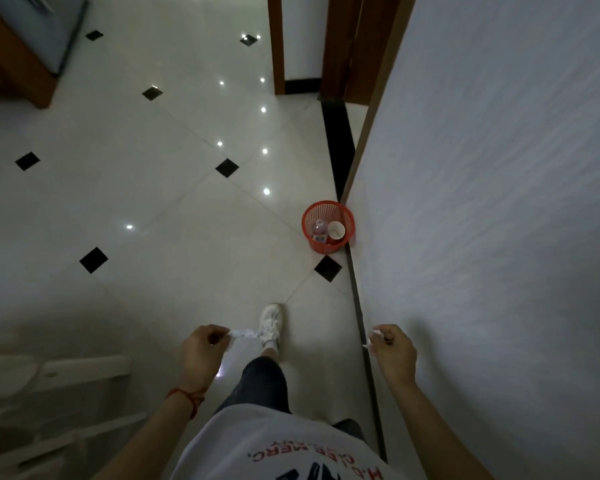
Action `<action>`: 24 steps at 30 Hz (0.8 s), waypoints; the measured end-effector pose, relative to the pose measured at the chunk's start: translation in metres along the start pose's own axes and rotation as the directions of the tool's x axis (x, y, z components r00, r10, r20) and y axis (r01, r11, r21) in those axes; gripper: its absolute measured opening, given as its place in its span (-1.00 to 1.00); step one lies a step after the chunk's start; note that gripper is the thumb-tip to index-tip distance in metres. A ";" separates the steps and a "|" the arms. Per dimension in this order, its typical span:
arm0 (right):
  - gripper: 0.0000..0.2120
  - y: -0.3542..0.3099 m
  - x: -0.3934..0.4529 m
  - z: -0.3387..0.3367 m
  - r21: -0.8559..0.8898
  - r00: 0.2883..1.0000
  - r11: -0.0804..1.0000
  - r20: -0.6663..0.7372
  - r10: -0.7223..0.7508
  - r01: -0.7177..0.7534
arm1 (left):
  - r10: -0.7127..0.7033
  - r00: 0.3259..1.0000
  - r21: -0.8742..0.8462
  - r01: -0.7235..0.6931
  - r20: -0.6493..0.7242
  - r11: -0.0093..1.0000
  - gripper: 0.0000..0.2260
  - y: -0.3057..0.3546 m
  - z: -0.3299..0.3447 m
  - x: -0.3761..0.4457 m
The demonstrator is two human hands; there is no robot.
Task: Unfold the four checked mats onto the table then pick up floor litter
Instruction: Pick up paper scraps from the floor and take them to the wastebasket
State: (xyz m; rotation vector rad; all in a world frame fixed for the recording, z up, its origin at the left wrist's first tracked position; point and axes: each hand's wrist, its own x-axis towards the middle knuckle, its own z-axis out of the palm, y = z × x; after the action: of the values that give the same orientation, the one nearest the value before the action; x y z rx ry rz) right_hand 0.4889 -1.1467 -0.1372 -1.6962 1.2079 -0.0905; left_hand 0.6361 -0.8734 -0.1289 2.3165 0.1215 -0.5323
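Left hand (201, 348) and right hand (394, 351) each pinch one paper scrap (241, 332); one red bin (327, 230) ahead.

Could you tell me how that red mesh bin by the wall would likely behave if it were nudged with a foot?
The red mesh bin looks thin and light, holding only a bottle and a cup, so it would probably slide easily on the glossy floor. Tapering downward, it might tip.

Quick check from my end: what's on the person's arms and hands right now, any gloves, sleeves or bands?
No gloves: both the left hand and the right hand are bare, and both forearms are uncovered, with no sleeve reaching into view. The left wrist carries a thin red string bracelet with a knotted end hanging loose. The right wrist shows no band or watch.
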 end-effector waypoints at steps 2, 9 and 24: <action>-0.92 -0.019 0.026 0.014 -0.011 0.999 0.999 -0.032 0.036 -0.036 | 0.017 1.000 0.036 -0.017 0.022 0.999 -0.93 0.025 -0.001 0.041; -0.91 -0.090 0.096 0.049 0.021 0.985 0.992 -0.118 0.126 -0.124 | 0.287 0.952 0.125 -0.299 0.110 0.946 -0.92 0.150 -0.003 0.191; -0.90 -0.190 0.248 0.047 0.078 0.976 0.984 -0.140 0.168 -0.158 | 0.418 0.863 0.136 -0.468 0.284 0.873 -0.91 0.317 0.082 0.334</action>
State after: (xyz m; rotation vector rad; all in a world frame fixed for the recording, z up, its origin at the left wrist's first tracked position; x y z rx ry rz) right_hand 0.7646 -1.3003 -0.1305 -1.5483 1.4339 -0.1555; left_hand 0.9878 -1.1809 -0.1116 2.3399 -0.6042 -0.6046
